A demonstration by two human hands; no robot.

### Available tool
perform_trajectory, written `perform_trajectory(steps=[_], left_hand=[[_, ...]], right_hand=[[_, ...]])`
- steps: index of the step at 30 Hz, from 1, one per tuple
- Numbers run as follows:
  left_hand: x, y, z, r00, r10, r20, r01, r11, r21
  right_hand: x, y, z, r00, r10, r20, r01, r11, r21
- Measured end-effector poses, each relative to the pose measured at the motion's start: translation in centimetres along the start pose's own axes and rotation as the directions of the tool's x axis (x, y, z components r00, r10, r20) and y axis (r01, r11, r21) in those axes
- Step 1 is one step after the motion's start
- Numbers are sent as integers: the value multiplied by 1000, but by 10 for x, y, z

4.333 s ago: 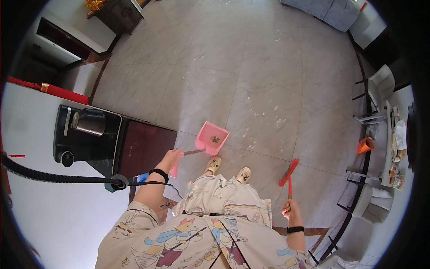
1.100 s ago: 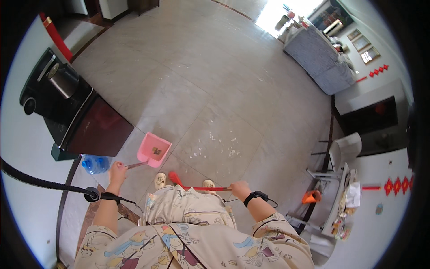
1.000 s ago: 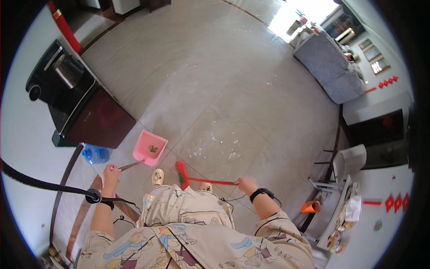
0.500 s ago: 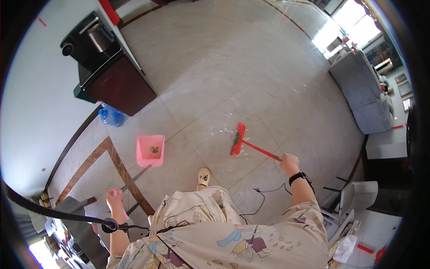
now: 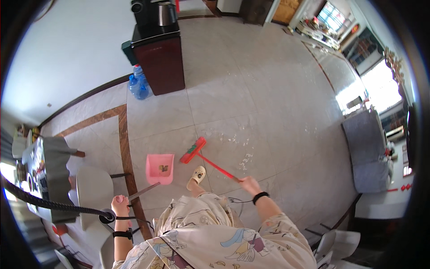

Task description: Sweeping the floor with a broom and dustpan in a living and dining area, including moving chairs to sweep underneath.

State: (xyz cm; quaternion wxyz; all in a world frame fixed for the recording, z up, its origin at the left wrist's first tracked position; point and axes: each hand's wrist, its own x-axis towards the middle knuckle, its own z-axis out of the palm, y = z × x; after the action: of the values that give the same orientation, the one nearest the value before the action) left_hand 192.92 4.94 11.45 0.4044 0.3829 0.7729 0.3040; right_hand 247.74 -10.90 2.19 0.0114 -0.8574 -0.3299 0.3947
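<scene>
1. The left hand, low in the left part of the frame, is curled in a fist around the end of the long thin handle of a pink plastic dustpan.
2. The dustpan lies flat on the pale tiled floor just left of centre, with a small dark clump of debris inside its tray.
3. The right hand, right of centre and low, has its fingers wrapped around the thin red handle of a red broom with a flat brush head.
4. The broom head rests on the floor just right of the dustpan, near it but not touching; scattered white crumbs lie on the tiles to its right.
5. A cream slipper on the person's foot stands between the dustpan and the broom handle.
6. In the upper middle, a dark red cabinet carries a black appliance, with a blue water bottle beside it on the left.
</scene>
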Motion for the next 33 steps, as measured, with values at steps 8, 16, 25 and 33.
perform_trajectory(steps=[8, 16, 25, 33], left_hand=[[-118, -63, -44, 994, 31, -101, -26, 999, 47], [-193, -143, -75, 980, -61, -189, 19, 976, -215], [-279, -132, -50, 971, -198, -135, 157, 951, -265], [-305, -187, 3, 939, 71, -336, -155, 961, -229]], right_hand=[[-22, 26, 23, 990, -91, -104, 62, 966, -252], [-89, 62, -10, 939, -335, -78, 269, 857, -439], [-87, 100, 23, 894, -419, 161, 448, 811, -376], [-2, 218, 7, 891, -446, 90, 451, 841, -298]])
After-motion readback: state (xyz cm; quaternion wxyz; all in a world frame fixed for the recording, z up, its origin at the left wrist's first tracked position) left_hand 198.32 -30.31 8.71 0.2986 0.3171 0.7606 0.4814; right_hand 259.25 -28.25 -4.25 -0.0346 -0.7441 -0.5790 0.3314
